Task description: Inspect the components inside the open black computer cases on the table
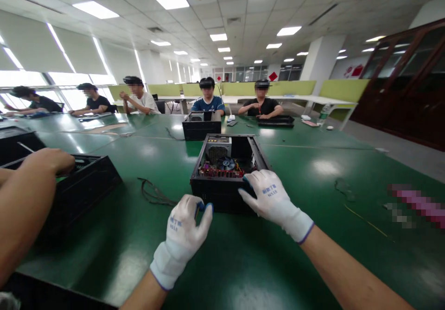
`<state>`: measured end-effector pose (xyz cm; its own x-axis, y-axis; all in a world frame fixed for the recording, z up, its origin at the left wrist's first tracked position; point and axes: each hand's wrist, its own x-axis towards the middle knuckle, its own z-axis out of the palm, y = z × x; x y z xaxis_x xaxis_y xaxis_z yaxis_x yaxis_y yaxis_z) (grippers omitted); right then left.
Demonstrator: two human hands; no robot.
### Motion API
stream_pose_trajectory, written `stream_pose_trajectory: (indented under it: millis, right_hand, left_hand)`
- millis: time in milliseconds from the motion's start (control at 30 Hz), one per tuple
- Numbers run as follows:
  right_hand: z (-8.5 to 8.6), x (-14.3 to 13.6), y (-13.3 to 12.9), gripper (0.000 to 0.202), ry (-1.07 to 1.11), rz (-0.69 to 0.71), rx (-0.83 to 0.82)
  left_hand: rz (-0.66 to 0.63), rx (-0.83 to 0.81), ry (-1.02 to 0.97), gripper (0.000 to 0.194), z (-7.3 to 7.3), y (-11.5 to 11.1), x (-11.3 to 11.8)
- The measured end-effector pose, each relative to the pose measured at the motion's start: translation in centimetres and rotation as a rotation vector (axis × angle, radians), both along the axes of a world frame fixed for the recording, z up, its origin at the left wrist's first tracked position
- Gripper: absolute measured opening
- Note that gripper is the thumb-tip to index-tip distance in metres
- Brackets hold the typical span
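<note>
An open black computer case (222,194) lies on the green table (313,199) in front of me, with a silver power supply (219,149) and a dark fan (226,163) inside. My right hand (269,194), in a white glove, rests on the case's near right edge, thumb and fingers apart, with nothing visible held. Just left of the case's near side, my left hand (186,229) is gloved too, its fingers curled and the thumb raised; what lies between them is too small to name. A dark cable (156,194) is beside the case on the left.
At the left, another person's arm (31,199) reaches into a second black case (86,180). Across the table stands a further case (201,127), with people seated behind. A bottle (324,114) is at the far right, and a thin yellow strip (366,221) lies nearer.
</note>
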<state>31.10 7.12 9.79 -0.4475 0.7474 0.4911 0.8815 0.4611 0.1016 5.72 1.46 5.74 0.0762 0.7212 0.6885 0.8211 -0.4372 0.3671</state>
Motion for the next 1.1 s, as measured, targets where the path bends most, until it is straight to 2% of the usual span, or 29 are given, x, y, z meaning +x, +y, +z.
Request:
stream_pose_trajectory:
  millis: [200,333,467,633,933,1100]
  right_hand:
    - [-0.2,1.9,-6.1,0.047,0.066,0.031,-0.004]
    - [-0.3,2.4,-8.7,0.042,0.082,0.045,0.018]
    - [-0.4,2.5,-10.6,0.04,0.083,0.04,0.044]
    - [-0.4,2.4,-12.5,0.038,0.071,0.022,0.093]
    - [-0.6,2.8,-15.9,0.035,0.075,0.016,0.114]
    - [-0.8,3.1,-16.6,0.034,0.102,0.034,0.106]
  left_hand:
    - [-0.065,0.05,0.018,0.016,5.4,-2.5,2.6]
    - [-0.077,-0.008,0.142,0.018,7.0,-2.1,3.9]
    - [-0.007,-0.066,0.288,0.024,6.6,-1.4,4.6]
    - [0.073,-0.085,0.436,0.028,5.8,-2.2,5.3]
    - [0.083,-0.07,0.478,0.031,5.9,-5.8,5.8]
    - [0.08,-0.069,0.476,0.031,6.0,-6.7,6.1]
